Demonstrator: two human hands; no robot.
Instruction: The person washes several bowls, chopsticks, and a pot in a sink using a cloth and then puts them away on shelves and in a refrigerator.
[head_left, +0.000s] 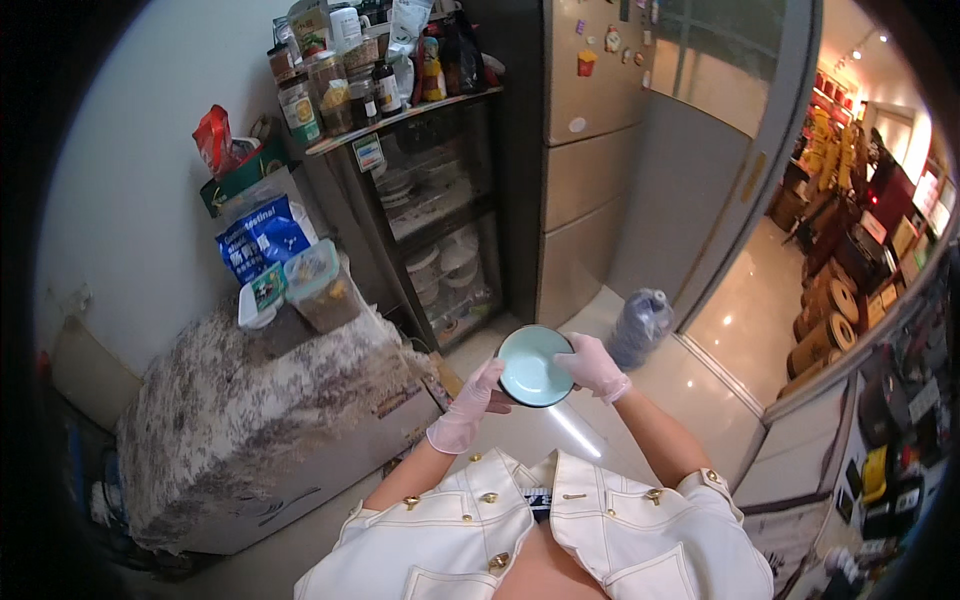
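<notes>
A light turquoise bowl with a dark rim (536, 367) is held up in front of my body, above the tiled floor. My left hand (474, 401), in a thin translucent glove, grips its left edge, with some fingers beneath. Gloved the same way, my right hand (592, 366) holds the right side, its thumb over the inner wall. The bowl's inside shows only a shiny surface with light reflections. Beyond my right hand a large plastic water bottle (641, 328) stands on the floor.
To the left, a cloth-covered chest (255, 405) bears plastic food containers (322, 296) and a blue bag (266, 236). A glass-fronted cabinet (442, 217) with jars on top (330, 90) stands ahead, beside a refrigerator (589, 180). A sliding door (690, 187) and doorway are at the right.
</notes>
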